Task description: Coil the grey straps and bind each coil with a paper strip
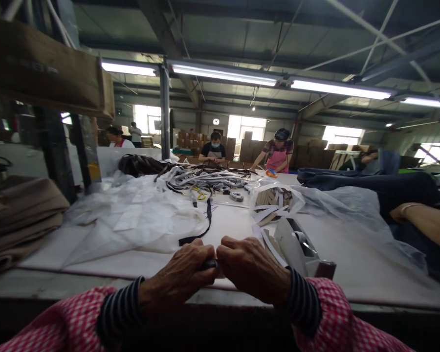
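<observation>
My left hand (pixel 183 275) and my right hand (pixel 254 271) meet knuckle to knuckle above the table's near edge, both closed. A small dark piece (pixel 209 264) shows in the grip of the left hand; its kind is hard to make out. Whatever the right fingers pinch is hidden behind them. Just beyond the left hand a black strap (pixel 207 226) curves across the white table (pixel 227 220). Right of the right hand stands a whitish device (pixel 297 244) resembling a tape dispenser, with pale strips (pixel 273 247) beside it.
A plastic bag of strips (pixel 275 200) lies ahead, beside a heap of grey and black straps (pixel 205 178). Plastic sheeting (pixel 139 210) covers the left; folded brown cloth (pixel 22 220) is farther left. Another person's arm (pixel 425 222) reaches in at right. Two people work across the table.
</observation>
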A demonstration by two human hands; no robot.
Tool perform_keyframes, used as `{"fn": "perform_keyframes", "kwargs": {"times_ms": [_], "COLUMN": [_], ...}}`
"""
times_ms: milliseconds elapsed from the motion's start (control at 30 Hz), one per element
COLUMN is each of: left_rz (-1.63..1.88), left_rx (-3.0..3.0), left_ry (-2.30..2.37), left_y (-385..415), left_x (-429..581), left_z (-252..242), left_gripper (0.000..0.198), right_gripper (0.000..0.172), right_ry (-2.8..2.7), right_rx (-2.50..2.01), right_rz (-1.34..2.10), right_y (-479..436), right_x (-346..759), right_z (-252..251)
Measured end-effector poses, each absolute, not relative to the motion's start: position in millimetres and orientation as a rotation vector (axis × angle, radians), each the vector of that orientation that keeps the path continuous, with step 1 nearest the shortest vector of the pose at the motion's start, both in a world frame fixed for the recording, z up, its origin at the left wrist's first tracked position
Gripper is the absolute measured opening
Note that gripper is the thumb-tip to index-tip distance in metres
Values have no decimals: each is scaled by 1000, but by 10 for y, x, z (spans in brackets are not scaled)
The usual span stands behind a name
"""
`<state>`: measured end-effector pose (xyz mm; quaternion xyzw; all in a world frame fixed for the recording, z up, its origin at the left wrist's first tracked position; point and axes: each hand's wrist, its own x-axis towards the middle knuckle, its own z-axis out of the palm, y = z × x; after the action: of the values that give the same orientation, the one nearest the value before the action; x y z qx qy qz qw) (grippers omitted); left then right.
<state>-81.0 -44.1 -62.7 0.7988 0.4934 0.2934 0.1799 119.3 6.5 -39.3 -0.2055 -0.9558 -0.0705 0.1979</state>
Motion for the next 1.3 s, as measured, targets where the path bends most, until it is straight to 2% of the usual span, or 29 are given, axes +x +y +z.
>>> {"fn": "perform_keyframes", "kwargs": {"times_ms": [200,367,500,767,833,867,967,1067,1300], "left_rz": [988,1120,1176,1053,1021,1016,1044,1077,1137], "left_rx": [1815,1204,1128,1420,1587,1654,1773,1848,1890], "left_ry": [1469,1152,1101,1193,1281,1338,1470,1481,1416], "left_y": [-337,-206,-159,-135,-108,-90,-32,1,-97], "left_x": [-734,-730,-706,-562,-545,-541,-545,-555,-470], "left_z": [-711,-855,-931,-887,-873,-874,-927,-1020,-1002], "left_gripper": [21,20,24,39,40,40,37,35,32], "right_gripper": [23,55,66,90,85,74,22,25,33], "right_ry": [-2593,-2469,-2436,-2212,-2136,-2074,-1823,-1664,-1561], "right_rx": [-807,-868,-962,-756,-776,-821,-1012,-1251,-1511], "right_rz": [-39,21,46,964,970,873,434,334,761], "right_y": [-35,-118,-155,-281,-248,-217,-84,89,375], "right_x": [1148,1160,1168,1462,1647,1778,2323,2915,3331], "right_z": [-519,-819,-1074,-1163,-1071,-1002,-739,-546,-743]}}
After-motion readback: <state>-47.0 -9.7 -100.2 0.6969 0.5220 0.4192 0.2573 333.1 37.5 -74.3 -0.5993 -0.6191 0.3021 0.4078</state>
